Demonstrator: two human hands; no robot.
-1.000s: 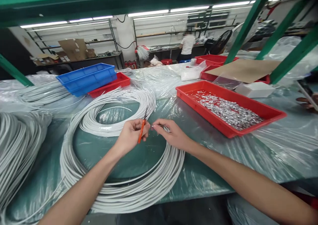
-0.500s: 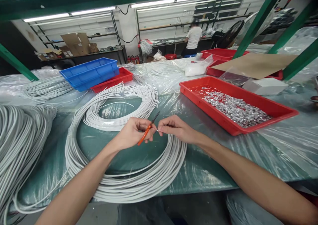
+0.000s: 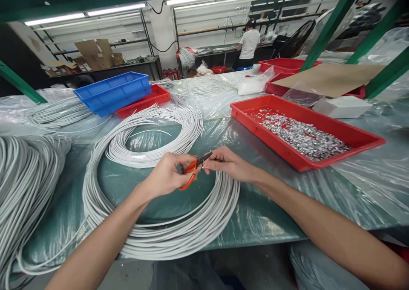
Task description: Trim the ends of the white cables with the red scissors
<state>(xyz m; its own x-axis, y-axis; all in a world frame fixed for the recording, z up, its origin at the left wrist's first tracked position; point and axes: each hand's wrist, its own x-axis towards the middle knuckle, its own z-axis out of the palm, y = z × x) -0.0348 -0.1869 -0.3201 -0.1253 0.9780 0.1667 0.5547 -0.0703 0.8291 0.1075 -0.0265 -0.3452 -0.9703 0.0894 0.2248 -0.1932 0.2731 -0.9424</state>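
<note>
My left hand (image 3: 172, 172) is closed around a pair of small orange-handled scissors (image 3: 191, 169), their dark blades pointing up and right. The blade tips reach in front of the fingers of my right hand (image 3: 228, 165). That hand is pinched on the end of a thin cable, mostly hidden by the fingertips. Under both hands lies a large coil of white-grey cable (image 3: 179, 241). A smaller white coil (image 3: 150, 157) overlaps its far side.
To the right stands a red tray (image 3: 265, 132) holding many small shiny metal pieces. A blue bin (image 3: 115, 94) rests on another red tray behind the coils. A thick grey cable bundle (image 3: 25, 187) lies at left. Green posts (image 3: 334, 25) rise at right. Across the room is a person (image 3: 249, 44).
In my left hand the scissors have turned, so the blades now point more to the right, against the fingers of my right hand, and their handles show spread. Both hands stay nearly in place.
</note>
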